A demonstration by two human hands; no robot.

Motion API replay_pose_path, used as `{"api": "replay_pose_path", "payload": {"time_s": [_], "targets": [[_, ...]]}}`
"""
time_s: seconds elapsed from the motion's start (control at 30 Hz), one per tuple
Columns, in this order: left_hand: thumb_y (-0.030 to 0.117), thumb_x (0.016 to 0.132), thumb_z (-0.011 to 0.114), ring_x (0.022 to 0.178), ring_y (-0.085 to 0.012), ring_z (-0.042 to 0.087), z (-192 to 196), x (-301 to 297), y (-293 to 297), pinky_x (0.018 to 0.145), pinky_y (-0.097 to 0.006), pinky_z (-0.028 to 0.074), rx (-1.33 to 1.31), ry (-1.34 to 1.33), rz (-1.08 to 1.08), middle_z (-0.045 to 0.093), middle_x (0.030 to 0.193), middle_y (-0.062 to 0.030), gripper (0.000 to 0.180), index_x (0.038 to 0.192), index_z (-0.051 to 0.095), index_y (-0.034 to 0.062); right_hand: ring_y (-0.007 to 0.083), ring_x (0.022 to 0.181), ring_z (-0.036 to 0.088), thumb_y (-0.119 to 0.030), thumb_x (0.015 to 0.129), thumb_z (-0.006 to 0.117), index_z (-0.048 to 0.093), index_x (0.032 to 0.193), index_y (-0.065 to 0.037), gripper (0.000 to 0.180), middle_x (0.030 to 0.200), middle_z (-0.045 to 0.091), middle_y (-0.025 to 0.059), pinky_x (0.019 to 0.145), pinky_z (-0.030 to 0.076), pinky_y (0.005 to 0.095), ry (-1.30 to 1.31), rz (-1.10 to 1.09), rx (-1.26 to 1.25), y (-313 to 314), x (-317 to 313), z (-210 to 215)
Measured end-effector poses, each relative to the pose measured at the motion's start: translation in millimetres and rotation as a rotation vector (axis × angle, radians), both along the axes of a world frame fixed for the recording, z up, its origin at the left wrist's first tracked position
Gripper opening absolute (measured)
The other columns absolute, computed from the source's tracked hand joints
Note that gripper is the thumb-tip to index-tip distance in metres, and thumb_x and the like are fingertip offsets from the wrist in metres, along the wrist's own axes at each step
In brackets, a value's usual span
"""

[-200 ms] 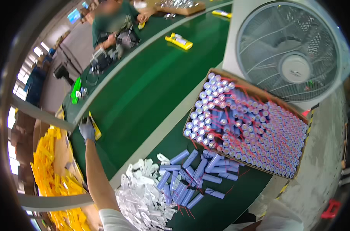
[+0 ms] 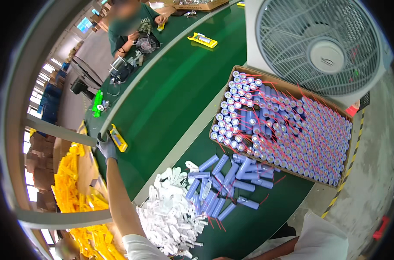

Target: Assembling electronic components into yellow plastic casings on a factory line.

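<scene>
My left hand [image 2: 106, 146], in a grey glove with dark fingertips, reaches to the far left side of the green belt. Its thumb and forefinger stand apart and nothing shows between them. Just right of the fingers lies a yellow casing [image 2: 119, 138] with a pale part inside. Of my right arm, the forearm [image 2: 277, 250] shows at the lower edge; only a sliver of what may be the hand appears there, its fingers hidden. Between my arms are a heap of white plastic pieces [image 2: 171, 212] and a loose pile of blue-purple cylindrical battery cells [image 2: 244, 185] with red wires.
A cardboard box [image 2: 292, 89] full of wired cells stands at right, before a large white fan [image 2: 327, 56]. Another filled yellow casing [image 2: 203, 40] lies on the belt [image 2: 162, 95]. Yellow casings [image 2: 71, 177] fill a container at left, beyond a grey rail. Across the belt sits a co-worker [image 2: 129, 26].
My view has shifted, so the left hand and nearby things appear farther right. The casing by my left hand now shows more fully, beside the fingers. My right forearm has come into view.
</scene>
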State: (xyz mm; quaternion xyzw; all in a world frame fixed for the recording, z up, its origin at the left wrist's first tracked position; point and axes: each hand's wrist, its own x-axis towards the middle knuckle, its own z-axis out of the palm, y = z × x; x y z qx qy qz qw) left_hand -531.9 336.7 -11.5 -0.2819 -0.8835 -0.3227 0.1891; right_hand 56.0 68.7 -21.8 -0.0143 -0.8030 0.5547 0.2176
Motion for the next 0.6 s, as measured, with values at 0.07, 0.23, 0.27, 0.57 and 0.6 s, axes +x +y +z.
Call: {"api": "replay_pose_path", "payload": {"time_s": [0.07,0.23,0.27,0.57,0.6], "targets": [[0.045,0.085,0.064,0.117,-0.0463,0.049,41,38,-16,0.097,-0.048,0.042,-0.086,0.110,0.093,0.050,0.124,-0.0297,0.061,0.130,0.051,0.0060,0.0239,0.074,0.061,-0.017,0.089,0.064,0.064,0.096,-0.011,0.010,0.083,0.060,0.0121,0.066,0.050,0.0341,0.072,0.020,0.016,1,2,0],[0.024,0.085,0.062,0.107,-0.0361,0.060,131,204,-30,0.092,-0.040,0.047,-0.177,-0.040,-0.498,0.062,0.114,-0.0228,0.044,0.122,0.056,0.0013,0.0273,0.072,0.061,-0.021,0.087,0.061,0.063,0.091,-0.007,0.014,0.076,0.061,0.0087,0.062,0.050,0.0402,0.047,-0.055,0.042,15,6,18],[0.023,0.085,0.062,0.108,-0.0348,0.060,135,228,-40,0.093,-0.039,0.047,-0.356,-0.007,-0.578,0.063,0.116,-0.0202,0.044,0.123,0.057,0.0028,0.0279,0.072,0.061,-0.021,0.086,0.061,0.063,0.089,-0.008,0.013,0.074,0.061,0.0090,0.061,0.050,0.0408,0.042,-0.077,0.058,8,4,14],[0.042,0.082,0.064,0.126,-0.0378,0.043,136,486,-172,0.107,-0.048,0.034,-0.904,0.359,-1.276,0.046,0.135,-0.0212,0.070,0.140,0.040,0.0101,0.0277,0.078,0.063,-0.021,0.087,0.061,0.065,0.090,-0.007,0.015,0.079,0.064,0.0079,0.070,0.051,0.0419,0.018,-0.110,0.058,9,11,19],[0.042,0.082,0.064,0.126,-0.0378,0.043,131,493,-181,0.107,-0.048,0.034,-0.896,0.363,-1.256,0.046,0.135,-0.0212,0.070,0.140,0.040,0.0101,0.0275,0.079,0.063,-0.021,0.086,0.061,0.065,0.091,-0.007,0.015,0.079,0.064,0.0074,0.070,0.051,0.0417,0.016,-0.122,0.117,8,14,19]]}}
